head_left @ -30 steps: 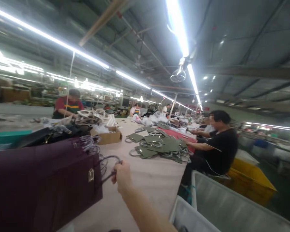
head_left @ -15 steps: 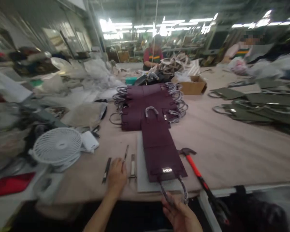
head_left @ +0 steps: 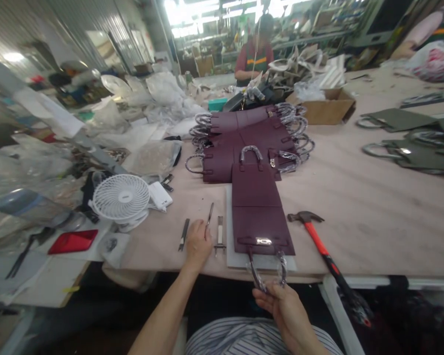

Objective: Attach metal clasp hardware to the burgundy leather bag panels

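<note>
The view tips lower than half a second ago, now showing striped clothing (head_left: 244,337) at the bottom. Left to right: a white fan (head_left: 124,197); the left hand (head_left: 199,244), fingers curled at a slim metal tool (head_left: 210,213), grip unclear; the burgundy bag panel (head_left: 261,217) at centre on a pale board (head_left: 230,246), its plastic-wrapped handle (head_left: 282,266) grasped by the right hand's (head_left: 284,305) fingers, lower centre; a claw hammer (head_left: 316,239) on the pinkish tabletop (head_left: 340,197). Upper centre, a co-worker (head_left: 254,59).

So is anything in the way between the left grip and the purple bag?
Yes, a small pronged tool lies between the left grip and the purple bag, then a strip of pale board. Both look low, so the grip could probably pass over.
</note>
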Available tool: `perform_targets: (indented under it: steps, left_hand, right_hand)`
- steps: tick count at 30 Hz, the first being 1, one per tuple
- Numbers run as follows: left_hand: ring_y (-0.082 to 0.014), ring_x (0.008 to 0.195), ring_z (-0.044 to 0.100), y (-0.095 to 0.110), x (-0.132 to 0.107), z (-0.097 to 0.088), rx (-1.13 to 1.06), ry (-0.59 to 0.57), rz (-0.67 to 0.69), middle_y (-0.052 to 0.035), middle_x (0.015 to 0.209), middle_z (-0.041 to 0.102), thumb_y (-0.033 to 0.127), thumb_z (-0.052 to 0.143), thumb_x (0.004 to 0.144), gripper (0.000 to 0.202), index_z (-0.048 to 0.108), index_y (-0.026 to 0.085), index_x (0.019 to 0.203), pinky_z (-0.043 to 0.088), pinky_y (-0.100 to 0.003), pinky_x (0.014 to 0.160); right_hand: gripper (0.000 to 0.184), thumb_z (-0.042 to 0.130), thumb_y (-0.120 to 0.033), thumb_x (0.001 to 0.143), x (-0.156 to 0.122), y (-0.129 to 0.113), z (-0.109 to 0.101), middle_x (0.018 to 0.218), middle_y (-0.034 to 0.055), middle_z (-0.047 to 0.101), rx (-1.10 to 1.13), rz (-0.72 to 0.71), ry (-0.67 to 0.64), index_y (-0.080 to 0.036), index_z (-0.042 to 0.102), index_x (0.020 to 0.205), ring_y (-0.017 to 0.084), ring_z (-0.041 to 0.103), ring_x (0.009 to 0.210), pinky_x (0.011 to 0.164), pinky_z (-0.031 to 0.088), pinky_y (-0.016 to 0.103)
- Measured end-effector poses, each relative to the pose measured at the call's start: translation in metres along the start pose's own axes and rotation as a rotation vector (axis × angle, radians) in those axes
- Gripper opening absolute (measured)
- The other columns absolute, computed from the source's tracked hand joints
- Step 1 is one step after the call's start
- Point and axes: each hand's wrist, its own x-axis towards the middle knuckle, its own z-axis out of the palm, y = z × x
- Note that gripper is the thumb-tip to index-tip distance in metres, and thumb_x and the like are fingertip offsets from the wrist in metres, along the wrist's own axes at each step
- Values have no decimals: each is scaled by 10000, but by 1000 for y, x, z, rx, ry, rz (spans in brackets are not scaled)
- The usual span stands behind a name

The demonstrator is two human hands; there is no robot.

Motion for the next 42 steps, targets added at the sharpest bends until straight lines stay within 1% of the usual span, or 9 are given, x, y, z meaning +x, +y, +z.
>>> perform_targets:
  steps: [15,19,23,28,32,35,38,40,42]
  left_hand:
    - [-264,1169,612,-1,2,-4,-123,-2,-57,-138,1181,677,118,507,885,229,679,165,1029,493,-453,1064]
    - [-236,1066,660,-10,7,-19,-196,-5,-114,-111,1090,710,103,490,865,243,670,174,1011,531,-396,987]
    - [-235,983,675,-9,18,-43,-76,-30,-245,-105,1007,720,120,474,878,247,688,177,988,523,-369,935]
    - [-244,893,690,24,33,-53,17,-360,-312,-104,938,739,308,565,906,196,718,186,899,513,-339,833]
    - [-290,923,706,53,40,-46,74,-603,-309,-139,925,755,407,643,840,237,714,181,859,514,-351,802]
    - [-308,940,715,61,46,-42,114,-695,-300,-158,946,761,381,660,797,224,708,176,871,521,-358,798]
    - [-330,963,723,64,53,-39,98,-735,-331,-204,985,761,282,698,715,212,715,152,881,528,-362,807]
    - [-342,980,724,67,56,-36,62,-728,-367,-234,983,757,177,706,647,194,716,135,836,528,-357,814]
    - [-342,969,726,68,58,-34,16,-709,-401,-224,913,762,107,703,590,157,701,139,744,527,-348,809]
  right_hand:
    - [525,818,-388,470,-4,-6,2,796,113,746,-121,63,-5,-161,555,864,260,717,675,612,562,334]
    - [608,849,-409,437,-2,-8,-8,780,104,741,-147,85,28,-169,544,905,262,709,649,607,558,344]
    - [690,872,-488,485,3,-3,-16,847,129,743,-213,52,-17,-148,563,1000,253,711,668,623,551,340]
    - [649,778,-614,604,-3,0,-13,813,80,730,-336,-30,17,-166,577,1028,214,688,631,589,518,306]
    - [476,561,-686,771,-15,-11,-29,582,18,627,-724,-98,5,-210,552,760,158,556,445,450,363,264]
    - [499,448,-699,810,-23,-30,-40,500,19,556,-1095,-273,-27,-242,474,613,175,518,432,475,349,304]
    - [404,439,-607,865,-23,-51,-32,570,29,594,-1311,-635,68,-247,538,711,213,579,538,553,387,332]
    - [321,444,-506,901,-12,-62,-16,748,76,677,-1370,-923,88,-231,601,853,248,646,697,645,450,359]
    - [325,463,-406,908,7,-69,2,1112,156,687,-1428,-1192,65,-190,637,1078,303,649,1017,849,490,428]
